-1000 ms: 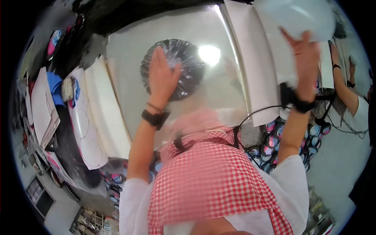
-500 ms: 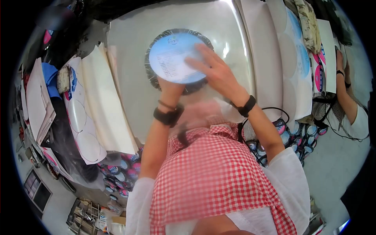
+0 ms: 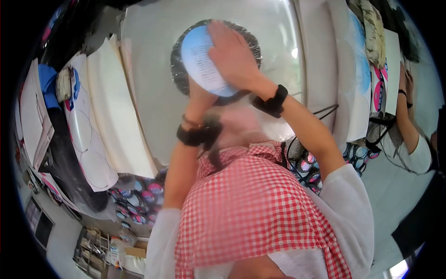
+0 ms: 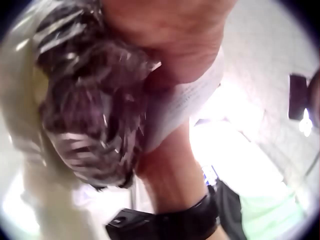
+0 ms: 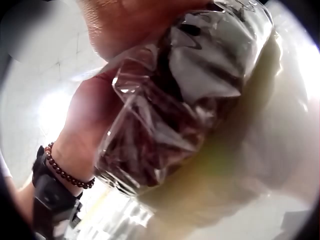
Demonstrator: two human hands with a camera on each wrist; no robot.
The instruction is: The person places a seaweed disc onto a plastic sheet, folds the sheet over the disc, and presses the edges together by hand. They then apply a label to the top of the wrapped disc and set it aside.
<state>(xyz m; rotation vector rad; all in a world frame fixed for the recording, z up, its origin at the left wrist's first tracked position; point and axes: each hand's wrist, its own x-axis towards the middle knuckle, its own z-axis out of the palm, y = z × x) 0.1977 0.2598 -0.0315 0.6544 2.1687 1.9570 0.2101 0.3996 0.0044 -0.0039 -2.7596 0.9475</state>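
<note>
A round black item wrapped in crinkled clear plastic [image 3: 178, 72] lies on the shiny clear-covered work surface [image 3: 148, 93]. Over its top is a pale blue round printed label [image 3: 200, 58], tilted and partly covered. My right hand [image 3: 236, 58] lies across the label's right side with fingers extended and close together. From below left, my left hand [image 3: 202, 97] reaches under the label, which hides its fingers. The left wrist view shows its heel [image 4: 170, 35] against the wrapping. In the right wrist view, the creased plastic [image 5: 165, 115] bulges beneath both hands.
White paper sheets [image 3: 118, 116] flank the surface at left, and printed label sheets [image 3: 355, 93] lie at right. Several finished round packs [image 3: 141, 200] fill the space below. A black cable [image 3: 330, 110] loops near my right forearm. Another person's arm [image 3: 408, 111] is at far right.
My right hand came from the label stack at the right, bringing the label over the wrapped disc, and now lies farther up on it. My left hand, earlier flat on the disc, is now under the label.
</note>
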